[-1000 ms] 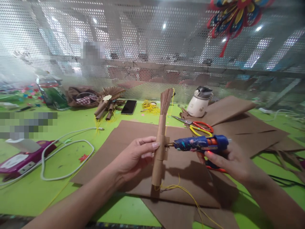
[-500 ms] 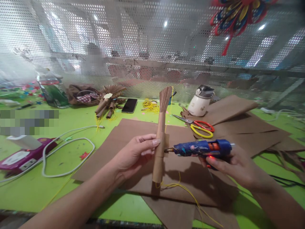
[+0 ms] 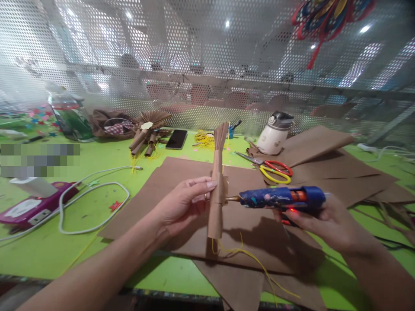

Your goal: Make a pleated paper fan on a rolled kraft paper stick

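Observation:
My left hand point(image 3: 181, 206) grips a rolled brown-paper broom point(image 3: 216, 190), upright, with a fringed top and yellow string trailing from its lower end. My right hand point(image 3: 324, 218) is wrapped round a blue hot glue gun point(image 3: 282, 198). The gun lies level and its metal nozzle points left, a short gap from a small paper flap on the roll's right side. Both hands hover over brown paper sheets point(image 3: 181, 172) on the green table point(image 3: 97, 160).
Red-and-yellow scissors point(image 3: 274, 168) and a white flask point(image 3: 274, 134) lie behind the gun. A black phone point(image 3: 177, 139), finished paper brooms point(image 3: 145, 134), yellow string point(image 3: 204, 140), a white cable point(image 3: 94, 203) and a pink device point(image 3: 29, 209) sit to the left. A perforated metal screen point(image 3: 194, 65) backs the table.
The glue gun's nozzle has drawn back a little to the right, off the paper roll. The left hand keeps the roll upright; the view has shifted slightly.

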Demonstrator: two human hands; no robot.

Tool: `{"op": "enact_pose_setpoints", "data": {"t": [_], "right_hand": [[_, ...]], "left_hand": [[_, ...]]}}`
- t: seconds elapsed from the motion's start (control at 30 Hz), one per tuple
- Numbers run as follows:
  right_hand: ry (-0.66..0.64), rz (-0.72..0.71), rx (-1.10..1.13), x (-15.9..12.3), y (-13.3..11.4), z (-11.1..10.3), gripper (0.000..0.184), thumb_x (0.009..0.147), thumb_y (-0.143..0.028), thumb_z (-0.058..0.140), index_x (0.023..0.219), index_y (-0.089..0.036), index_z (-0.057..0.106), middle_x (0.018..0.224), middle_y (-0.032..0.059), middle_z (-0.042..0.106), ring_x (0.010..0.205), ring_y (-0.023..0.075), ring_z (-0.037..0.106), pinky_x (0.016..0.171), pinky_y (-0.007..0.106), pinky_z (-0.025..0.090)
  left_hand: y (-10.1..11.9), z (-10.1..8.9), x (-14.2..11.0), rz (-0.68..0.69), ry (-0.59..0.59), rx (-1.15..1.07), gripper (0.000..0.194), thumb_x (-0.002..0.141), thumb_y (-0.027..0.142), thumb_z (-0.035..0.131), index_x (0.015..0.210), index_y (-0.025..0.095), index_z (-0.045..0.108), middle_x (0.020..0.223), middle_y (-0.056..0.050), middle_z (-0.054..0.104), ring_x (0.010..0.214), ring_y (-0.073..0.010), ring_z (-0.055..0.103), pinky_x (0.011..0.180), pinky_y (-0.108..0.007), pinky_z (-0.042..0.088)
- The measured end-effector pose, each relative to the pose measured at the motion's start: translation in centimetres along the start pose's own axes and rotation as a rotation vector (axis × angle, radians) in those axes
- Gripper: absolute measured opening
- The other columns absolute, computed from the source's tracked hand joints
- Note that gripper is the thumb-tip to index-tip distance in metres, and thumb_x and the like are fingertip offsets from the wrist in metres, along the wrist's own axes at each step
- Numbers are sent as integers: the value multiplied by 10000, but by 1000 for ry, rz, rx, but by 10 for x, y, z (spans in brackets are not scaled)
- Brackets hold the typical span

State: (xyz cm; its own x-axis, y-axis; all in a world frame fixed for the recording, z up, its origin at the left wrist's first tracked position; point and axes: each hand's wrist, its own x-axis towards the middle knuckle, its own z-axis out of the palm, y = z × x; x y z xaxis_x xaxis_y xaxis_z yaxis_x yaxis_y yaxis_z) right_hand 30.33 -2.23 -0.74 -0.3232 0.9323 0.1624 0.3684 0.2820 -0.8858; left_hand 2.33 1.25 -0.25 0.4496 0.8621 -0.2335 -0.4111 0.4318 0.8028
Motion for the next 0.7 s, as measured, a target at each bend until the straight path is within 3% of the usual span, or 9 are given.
{"op": "enact_pose_setpoints", "data": {"t": [0.17,0.37,0.53,0.7], "right_hand": [[10,-21,-26,2,3,4,149,793,-318,652,859,-189,687,773,46,687,716,179,653,629,231,550],[8,-85,-20,0,0,4,207,775,-326,667,942,-205,688,800,50,689,709,197,665,633,253,558],[-55,-90,-12,-1,0,1,187,777,-294,667,949,-225,694,800,46,700,734,211,682,661,261,567],[70,-62,65,1,-1,3,147,776,-288,673,910,-232,697,758,36,718,695,189,686,624,232,570]], "left_hand": [[-1,0,-1,-18,-10,9,192,763,169,672,939,95,691,813,-58,652,704,-118,603,735,-248,520],[-1,0,-1,-6,18,21,218,782,161,649,986,94,686,862,-71,673,738,-126,615,740,-237,520],[1,-1,1,12,34,14,192,788,171,646,955,89,692,866,-63,672,737,-108,607,715,-196,503],[0,-2,1,30,9,-2,188,773,188,666,935,95,690,829,-53,659,721,-103,595,712,-200,487]]}}
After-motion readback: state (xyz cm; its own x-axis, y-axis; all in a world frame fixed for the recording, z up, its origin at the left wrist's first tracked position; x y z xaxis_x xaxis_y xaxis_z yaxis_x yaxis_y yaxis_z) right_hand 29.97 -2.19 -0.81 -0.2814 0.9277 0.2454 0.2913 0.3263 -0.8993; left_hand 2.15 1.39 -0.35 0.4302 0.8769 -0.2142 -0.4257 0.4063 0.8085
